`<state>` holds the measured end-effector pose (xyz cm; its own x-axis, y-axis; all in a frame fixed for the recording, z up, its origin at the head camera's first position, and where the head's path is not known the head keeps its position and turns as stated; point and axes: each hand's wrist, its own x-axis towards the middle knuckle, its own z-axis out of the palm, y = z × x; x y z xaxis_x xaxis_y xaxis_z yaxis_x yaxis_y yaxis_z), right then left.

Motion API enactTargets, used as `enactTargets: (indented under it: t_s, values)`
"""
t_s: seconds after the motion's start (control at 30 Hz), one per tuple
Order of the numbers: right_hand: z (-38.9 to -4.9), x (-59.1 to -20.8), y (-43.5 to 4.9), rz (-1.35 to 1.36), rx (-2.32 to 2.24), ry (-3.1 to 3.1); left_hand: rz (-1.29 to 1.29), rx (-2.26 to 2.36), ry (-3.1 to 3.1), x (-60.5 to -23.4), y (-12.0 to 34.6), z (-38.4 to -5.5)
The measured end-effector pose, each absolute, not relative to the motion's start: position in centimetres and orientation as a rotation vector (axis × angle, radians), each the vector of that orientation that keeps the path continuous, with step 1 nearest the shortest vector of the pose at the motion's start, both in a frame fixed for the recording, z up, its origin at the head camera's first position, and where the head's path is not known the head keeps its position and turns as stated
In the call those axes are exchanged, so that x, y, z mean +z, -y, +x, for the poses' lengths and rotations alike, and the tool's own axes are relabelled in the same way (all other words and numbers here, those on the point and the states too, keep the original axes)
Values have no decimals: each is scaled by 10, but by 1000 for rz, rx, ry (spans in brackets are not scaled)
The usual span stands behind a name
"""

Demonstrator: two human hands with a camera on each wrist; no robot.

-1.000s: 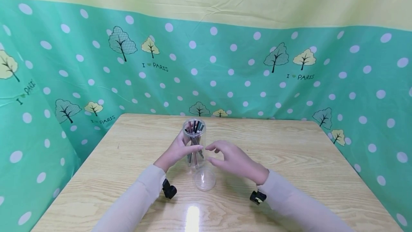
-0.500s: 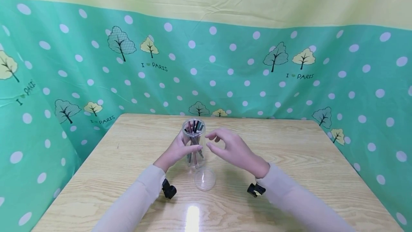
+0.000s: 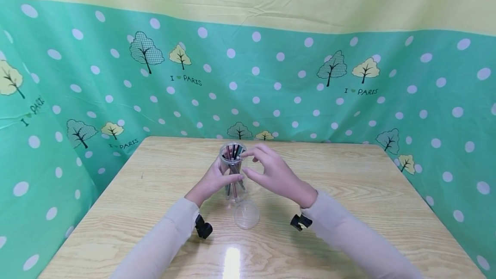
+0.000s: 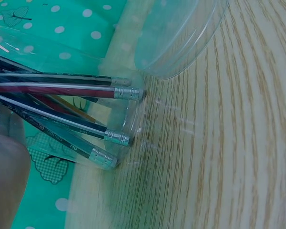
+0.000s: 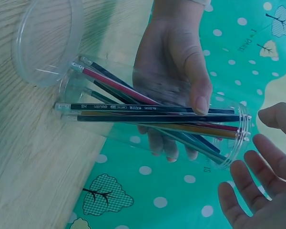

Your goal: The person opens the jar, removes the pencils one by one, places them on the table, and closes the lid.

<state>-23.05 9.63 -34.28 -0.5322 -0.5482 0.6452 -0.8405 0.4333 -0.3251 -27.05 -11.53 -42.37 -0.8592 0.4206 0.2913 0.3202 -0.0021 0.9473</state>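
A clear jar (image 3: 234, 162) stands upright on the table, mouth up, with several pencils (image 5: 133, 108) inside; some are dark, others red or yellow. My left hand (image 3: 215, 181) grips it from the left, thumb across the near side. At the jar's mouth, my right hand (image 3: 274, 175) has its fingers loosely bent and spread, holding nothing. The index fingertip is over the rim; whether it touches a pencil cannot be told. In the right wrist view the fingers (image 5: 258, 176) look just apart from the rim. A clear round lid (image 3: 246, 216) lies in front of the jar.
The wooden table (image 3: 155, 227) extends on both sides of the arms. A green and yellow printed cloth (image 3: 255, 72) hangs behind it and at the sides. Black wrist cameras (image 3: 203, 227) are strapped below the sleeves.
My right hand has risen and moved left, from beside the jar to its rim, with its fingertips now over the mouth. My left hand, the jar and the lid stay in place.
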Motion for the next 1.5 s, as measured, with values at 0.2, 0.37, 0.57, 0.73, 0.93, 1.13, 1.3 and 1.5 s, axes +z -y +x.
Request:
enactTargets:
  t_s: [0.2,0.37,0.57,0.73,0.93,1.13,1.3,1.5]
  values:
    - [-234,-340,-87,1233,872,2226,850,2017,-2119,-415,117,-265]
    - [-236,-337,-79,1226,847,2265,894,1992,-2118,-403,117,-256]
    - [-239,-334,-73,1197,800,2292,872,1976,-2133,-400,115,-255]
    - [-240,-331,-70,1186,781,2317,842,1981,-2132,-401,115,-255]
    - [-242,-333,-70,1148,757,2359,909,1985,-2103,-401,114,-255]
    - [-243,-333,-68,1114,764,2366,911,1987,-2102,-401,115,-255]
    - [-242,-331,-68,1094,751,2366,909,1985,-2109,-402,115,-256]
    - [-241,-329,-69,1096,751,2354,869,1977,-2129,-403,114,-256]
